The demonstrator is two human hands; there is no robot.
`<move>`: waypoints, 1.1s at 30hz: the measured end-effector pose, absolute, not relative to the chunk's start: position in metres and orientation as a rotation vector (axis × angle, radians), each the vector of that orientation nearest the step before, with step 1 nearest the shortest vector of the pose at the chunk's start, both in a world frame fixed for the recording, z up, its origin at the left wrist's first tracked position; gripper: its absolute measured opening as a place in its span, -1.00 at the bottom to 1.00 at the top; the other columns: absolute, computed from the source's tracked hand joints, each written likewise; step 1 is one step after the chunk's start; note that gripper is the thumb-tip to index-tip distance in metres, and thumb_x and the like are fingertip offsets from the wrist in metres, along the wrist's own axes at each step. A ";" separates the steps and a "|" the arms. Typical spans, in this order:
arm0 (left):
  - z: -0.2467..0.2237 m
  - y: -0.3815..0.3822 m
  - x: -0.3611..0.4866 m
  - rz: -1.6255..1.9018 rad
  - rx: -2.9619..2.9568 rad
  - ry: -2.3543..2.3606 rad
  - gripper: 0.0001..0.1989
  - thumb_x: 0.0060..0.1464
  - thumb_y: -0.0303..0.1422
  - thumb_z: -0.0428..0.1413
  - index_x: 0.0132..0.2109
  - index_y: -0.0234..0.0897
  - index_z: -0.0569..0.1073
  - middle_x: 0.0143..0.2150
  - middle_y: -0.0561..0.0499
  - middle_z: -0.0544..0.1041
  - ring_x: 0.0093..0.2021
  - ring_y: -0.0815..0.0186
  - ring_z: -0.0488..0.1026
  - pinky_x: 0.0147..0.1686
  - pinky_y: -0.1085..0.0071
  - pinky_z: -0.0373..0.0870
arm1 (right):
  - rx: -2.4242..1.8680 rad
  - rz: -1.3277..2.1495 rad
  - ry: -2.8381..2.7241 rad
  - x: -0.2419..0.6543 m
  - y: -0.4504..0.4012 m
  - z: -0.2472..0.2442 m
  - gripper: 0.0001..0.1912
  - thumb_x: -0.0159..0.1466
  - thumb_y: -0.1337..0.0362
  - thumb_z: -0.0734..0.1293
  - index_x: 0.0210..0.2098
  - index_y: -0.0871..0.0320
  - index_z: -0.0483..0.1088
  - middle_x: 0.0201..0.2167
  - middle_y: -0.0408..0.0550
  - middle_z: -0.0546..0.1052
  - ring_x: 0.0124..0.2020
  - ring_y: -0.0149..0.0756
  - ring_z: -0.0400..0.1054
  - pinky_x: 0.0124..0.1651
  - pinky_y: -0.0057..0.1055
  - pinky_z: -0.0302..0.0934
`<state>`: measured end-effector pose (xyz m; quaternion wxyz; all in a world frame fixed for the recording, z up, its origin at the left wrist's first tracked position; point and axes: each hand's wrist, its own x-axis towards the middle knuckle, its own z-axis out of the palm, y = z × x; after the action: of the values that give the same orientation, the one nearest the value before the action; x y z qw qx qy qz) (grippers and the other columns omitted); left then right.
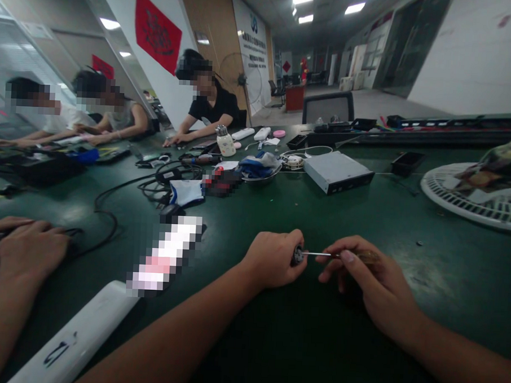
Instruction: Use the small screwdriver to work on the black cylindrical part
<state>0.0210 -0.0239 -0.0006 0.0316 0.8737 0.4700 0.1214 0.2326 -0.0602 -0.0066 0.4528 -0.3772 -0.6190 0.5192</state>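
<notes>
My left hand (271,261) is closed around a small, dark, round part (298,254); only its end face shows past my fingers, so its exact kind is unclear. My right hand (376,284) grips a screwdriver (366,258) by its amber handle. The thin metal shaft points left, and its tip meets the end face of the round part. Both hands are held just above the dark green table (246,213).
At left lie a long white case (80,333), a lit phone-like screen (168,255) and another person's hands (33,247). Farther back are black cables (167,176), a grey disc drive (339,170) and a white fan grille (471,192). Several people sit across the table.
</notes>
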 end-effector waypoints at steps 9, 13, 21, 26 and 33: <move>-0.001 -0.022 0.020 0.297 2.638 1.451 -0.80 0.15 -0.18 0.03 -0.17 -0.18 0.37 -0.38 0.08 0.53 -0.40 0.26 0.48 -0.46 0.39 0.21 | -1.024 1.235 -1.485 0.230 -0.058 -0.006 -0.73 0.42 0.04 0.21 -0.14 0.10 0.37 -0.30 -0.08 0.56 -0.44 -0.39 0.48 -0.51 -0.48 0.29; 0.000 -0.022 0.021 0.303 2.624 1.447 -0.78 0.17 -0.16 0.01 -0.18 -0.19 0.38 -0.38 0.07 0.52 -0.41 0.27 0.47 -0.46 0.40 0.21 | -1.027 1.270 -1.498 0.230 -0.057 -0.006 -0.73 0.41 0.04 0.22 -0.12 0.10 0.37 -0.26 -0.04 0.56 -0.42 -0.36 0.50 -0.51 -0.45 0.30; -0.001 -0.024 0.022 0.402 2.605 1.496 -0.81 0.18 -0.18 0.01 -0.19 -0.19 0.33 -0.38 0.07 0.50 -0.43 0.30 0.42 -0.46 0.39 0.20 | -1.131 0.830 -1.288 0.232 -0.054 -0.004 -0.83 0.33 0.11 0.35 -0.23 0.07 0.41 -0.34 -0.10 0.58 -0.39 -0.32 0.47 -0.39 -0.40 0.33; 0.001 -0.025 0.021 0.460 2.587 1.466 -0.78 0.04 -0.30 0.07 -0.14 -0.21 0.30 -0.29 0.03 0.50 -0.36 0.28 0.42 -0.38 0.34 0.27 | -1.291 0.678 -1.292 0.239 -0.039 -0.007 -0.82 0.40 0.13 0.24 -0.11 0.03 0.41 -0.21 -0.03 0.63 -0.15 -0.17 0.50 -0.12 -0.20 0.35; 0.000 -0.024 0.022 0.483 2.562 1.480 -0.71 0.06 -0.36 0.03 -0.03 -0.25 0.30 -0.16 -0.05 0.49 -0.27 0.22 0.44 -0.28 0.27 0.34 | -1.295 0.636 -1.900 0.242 -0.031 -0.021 -0.81 0.28 0.46 0.17 -0.22 0.05 0.30 0.11 0.02 0.50 0.19 -0.07 0.34 0.16 0.02 0.22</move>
<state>0.0218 -0.0237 0.0005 0.0717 0.8523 0.4925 0.1608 0.2420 -0.0308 -0.0209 0.3690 -0.5044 -0.7403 0.2476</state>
